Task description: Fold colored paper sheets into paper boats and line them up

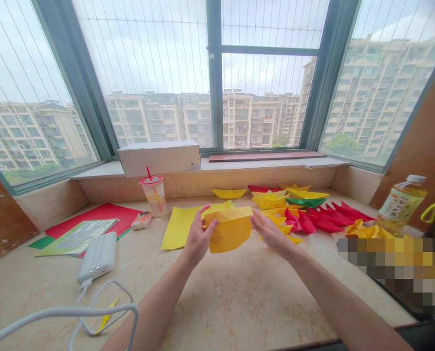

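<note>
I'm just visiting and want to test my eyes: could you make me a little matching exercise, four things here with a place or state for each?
1. folded paper
2. long box
3. power bank
4. plastic cup

A. cable plugged in
B. between the left hand and right hand
C. red straw sticking up
D. on the windowsill

Pairs: 1-B, 2-D, 3-A, 4-C

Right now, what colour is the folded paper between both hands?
The folded paper is golden yellow; best seen in head view.
</note>
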Demonstrator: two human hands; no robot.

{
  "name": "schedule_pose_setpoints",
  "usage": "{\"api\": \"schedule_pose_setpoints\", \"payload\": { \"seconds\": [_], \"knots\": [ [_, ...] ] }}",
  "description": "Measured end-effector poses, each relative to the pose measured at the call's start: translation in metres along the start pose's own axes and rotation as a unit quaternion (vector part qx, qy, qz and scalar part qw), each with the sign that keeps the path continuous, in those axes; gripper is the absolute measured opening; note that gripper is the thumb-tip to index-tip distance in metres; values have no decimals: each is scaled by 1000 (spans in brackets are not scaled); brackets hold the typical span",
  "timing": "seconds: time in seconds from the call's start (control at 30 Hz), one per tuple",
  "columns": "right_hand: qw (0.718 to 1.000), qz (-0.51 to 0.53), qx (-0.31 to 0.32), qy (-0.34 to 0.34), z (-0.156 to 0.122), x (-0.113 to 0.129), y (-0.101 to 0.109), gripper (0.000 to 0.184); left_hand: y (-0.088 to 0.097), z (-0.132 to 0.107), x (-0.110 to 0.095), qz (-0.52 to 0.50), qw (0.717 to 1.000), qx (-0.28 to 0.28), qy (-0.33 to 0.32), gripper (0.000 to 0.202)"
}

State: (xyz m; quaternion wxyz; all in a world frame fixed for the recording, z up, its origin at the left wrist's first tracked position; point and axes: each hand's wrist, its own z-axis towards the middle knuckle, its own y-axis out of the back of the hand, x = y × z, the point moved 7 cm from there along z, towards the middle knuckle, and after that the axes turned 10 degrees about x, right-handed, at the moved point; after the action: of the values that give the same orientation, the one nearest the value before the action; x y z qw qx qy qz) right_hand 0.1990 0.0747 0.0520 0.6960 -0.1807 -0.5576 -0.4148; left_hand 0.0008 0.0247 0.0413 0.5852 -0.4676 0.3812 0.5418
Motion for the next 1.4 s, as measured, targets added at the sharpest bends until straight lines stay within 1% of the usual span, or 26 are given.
{"api": "schedule_pose_setpoints", "payload": {
  "seconds": [0.03,0.1,0.17,0.23,0.3,0.33,0.4,0.43,0.5,0.57,0.6,0.63,0.67,0.73,0.77,0.87,0.97,1.0,1.03,1.1,1.13,1.2,1.27,1.33,1.4],
  "knots": [
    [999,38,26,-9,0,1,-6,52,-4,-1,1,-1,1000,12,4,75],
    [996,81,42,-20,1,0,-10,46,-11,-3,2,4,999,35,12,72],
    [994,106,21,-24,2,-3,-7,40,-16,-5,4,14,998,65,19,62],
    [991,128,-4,-27,3,-7,-1,37,-21,-6,4,30,994,101,22,48],
    [991,131,-14,-35,3,-10,2,34,-23,-7,3,52,989,138,26,36],
    [991,128,-6,-41,2,-11,1,33,-24,-9,2,56,986,151,33,35],
    [991,120,35,-55,0,-10,-8,32,-25,-12,3,46,982,172,69,42],
    [989,116,63,-61,-2,-10,-14,32,-28,-15,5,36,976,190,97,46],
    [987,102,103,-65,-5,-8,-26,33,-38,-24,9,19,954,254,157,47],
    [990,82,97,-60,-5,-8,-31,37,-51,-33,12,11,928,322,189,41],
    [992,77,78,-58,-4,-9,-29,42,-54,-35,12,7,922,336,190,39],
    [994,78,57,-58,-3,-10,-26,48,-56,-34,13,2,926,330,184,38],
    [994,85,37,-60,-3,-13,-23,55,-55,-32,13,-1,935,309,173,39],
    [992,101,15,-69,-1,-17,-16,64,-49,-24,14,-7,959,243,148,41],
    [991,107,12,-75,-1,-19,-14,65,-46,-21,15,-13,968,212,133,41],
    [988,126,19,-84,-1,-21,-15,60,-40,-14,13,-43,985,139,88,41],
    [986,156,6,-64,-2,-17,-21,47,-36,-13,12,-49,993,87,65,39],
    [986,158,-10,-53,-2,-16,-21,44,-35,-13,13,-40,994,81,61,38],
    [987,152,-31,-41,-3,-14,-19,42,-36,-14,13,-28,994,87,61,37],
    [991,114,-70,-20,-4,-11,-13,38,-40,-16,16,-1,990,120,74,35],
    [993,89,-79,-14,-4,-10,-10,37,-41,-17,17,10,987,138,83,36],
    [996,51,-76,-10,-3,-9,-7,34,-43,-19,20,26,982,161,97,37],
    [997,31,-66,-18,-3,-12,-5,34,-43,-19,20,39,980,168,99,39],
    [997,3,-77,-28,-3,-15,-3,34,-44,-19,20,50,978,179,96,38],
    [994,-33,-99,-27,-4,-16,-2,33,-46,-18,21,57,977,182,92,42]
  ]
}}
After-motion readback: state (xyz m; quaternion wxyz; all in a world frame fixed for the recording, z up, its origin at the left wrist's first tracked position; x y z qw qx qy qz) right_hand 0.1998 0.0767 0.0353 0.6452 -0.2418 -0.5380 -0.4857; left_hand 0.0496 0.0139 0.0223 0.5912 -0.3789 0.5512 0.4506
